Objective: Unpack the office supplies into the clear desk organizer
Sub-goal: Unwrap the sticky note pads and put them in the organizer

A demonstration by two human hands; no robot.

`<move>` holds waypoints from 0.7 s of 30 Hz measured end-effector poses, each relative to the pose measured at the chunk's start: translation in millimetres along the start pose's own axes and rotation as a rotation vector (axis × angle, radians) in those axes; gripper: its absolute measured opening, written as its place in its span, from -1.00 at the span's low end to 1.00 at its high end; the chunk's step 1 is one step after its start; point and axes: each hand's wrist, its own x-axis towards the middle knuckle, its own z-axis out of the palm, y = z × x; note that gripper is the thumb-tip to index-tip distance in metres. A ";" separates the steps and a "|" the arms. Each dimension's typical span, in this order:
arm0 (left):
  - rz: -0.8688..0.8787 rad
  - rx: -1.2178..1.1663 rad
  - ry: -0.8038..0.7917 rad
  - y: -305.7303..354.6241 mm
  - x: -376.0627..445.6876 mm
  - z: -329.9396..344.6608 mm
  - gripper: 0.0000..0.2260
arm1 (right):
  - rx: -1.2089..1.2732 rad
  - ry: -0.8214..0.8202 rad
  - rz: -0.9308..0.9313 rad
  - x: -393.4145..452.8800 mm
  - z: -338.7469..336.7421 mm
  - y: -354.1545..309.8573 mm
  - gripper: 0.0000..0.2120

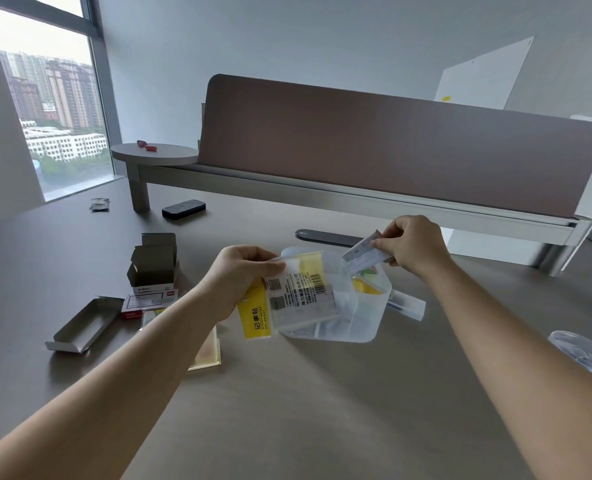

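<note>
The clear desk organizer (367, 313) stands at the middle of the grey desk, with yellow and green items inside. My left hand (242, 275) grips a clear plastic sticky-note wrapper (301, 289) with a barcode label and a yellow band, held over the organizer's left side. My right hand (412, 247) pinches a small printed packet (363, 256) above the organizer's back right compartment. A pale yellow pad (206, 355) lies under my left forearm.
Left of the organizer lie opened small cardboard boxes (154, 261), a red-and-white staples box (147, 301) and an empty grey box tray (79, 323). A black eraser (183, 208) and a foil packet (99, 204) lie further back. Crumpled clear plastic (585, 355) sits at right. A divider panel (391, 147) backs the desk.
</note>
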 end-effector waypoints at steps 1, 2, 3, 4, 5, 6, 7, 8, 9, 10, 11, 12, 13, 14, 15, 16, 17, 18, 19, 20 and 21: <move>-0.001 0.002 0.000 0.2 0.6 -0.1 -0.93 | -0.013 -0.005 0.011 2.3 -0.4 0.3 -0.78; -0.002 0.003 0.001 0.3 1.0 -0.3 -0.93 | -0.023 -0.016 0.023 4.2 -0.7 0.5 -0.79; -0.004 0.000 0.003 0.5 1.6 -0.3 -0.92 | -0.037 -0.029 0.030 5.8 -0.7 0.7 -0.81; -0.005 -0.007 0.003 0.8 2.2 -0.3 -0.92 | -0.061 -0.037 0.026 7.6 -0.5 1.0 -0.85; -0.007 -0.012 0.004 1.1 2.7 -0.3 -0.92 | -0.092 -0.037 0.013 9.3 -0.4 1.3 -0.88; -0.008 -0.013 0.005 1.3 3.6 -0.3 -0.92 | -0.124 -0.030 -0.007 11.0 -0.2 1.7 -0.88; -0.008 -0.009 0.007 1.4 4.3 -0.5 -0.92 | -0.156 -0.023 -0.029 12.5 -0.3 1.9 -0.86; -0.006 -0.002 0.010 1.6 5.1 -0.7 -0.92 | -0.186 -0.021 -0.049 13.8 -0.6 2.1 -0.85; -0.004 -0.001 0.013 1.9 6.0 -0.9 -0.91 | -0.215 -0.022 -0.066 15.1 -0.9 2.4 -0.84; -0.003 -0.003 0.015 2.0 6.7 -1.0 -0.91 | -0.246 -0.025 -0.084 15.8 -1.2 2.6 -0.84; -0.004 -0.005 0.018 2.0 7.5 -0.9 -0.91 | -0.276 -0.032 -0.094 16.4 -1.2 2.5 -0.83; -0.005 -0.006 0.021 1.8 8.1 -0.6 -0.91 | -0.302 -0.040 -0.100 16.6 -1.0 2.2 -0.82; -0.006 -0.005 0.023 1.8 8.6 -0.2 -0.91 | -0.322 -0.049 -0.100 17.0 0.0 1.1 -0.81; -0.006 -0.002 0.023 1.6 8.8 0.2 -0.91 | -0.330 -0.059 -0.098 17.6 1.5 0.0 -0.80; -0.006 0.001 0.021 1.5 9.1 0.6 -0.91 | -0.327 -0.071 -0.102 18.1 3.6 -1.3 -0.79; -0.007 0.004 0.020 1.3 9.4 1.1 -0.91 | -0.313 -0.085 -0.111 18.7 6.7 -1.8 -0.79; -0.008 0.005 0.018 1.3 9.1 1.7 -0.92 | -0.290 -0.098 -0.125 18.9 10.2 -1.4 -0.80; -0.008 0.005 0.016 1.1 9.0 2.1 -0.92 | -0.260 -0.108 -0.137 18.7 13.8 -0.3 -0.79; -0.009 0.006 0.016 1.0 8.6 2.4 -0.91 | -0.229 -0.114 -0.142 18.3 17.5 1.7 -0.78; -0.009 0.008 0.016 0.8 8.4 2.7 -0.91 | -0.197 -0.115 -0.137 17.7 20.4 4.1 -0.76; -0.009 0.007 0.016 0.9 8.2 2.9 -0.91 | -0.157 -0.113 -0.123 17.1 22.3 6.2 -0.73</move>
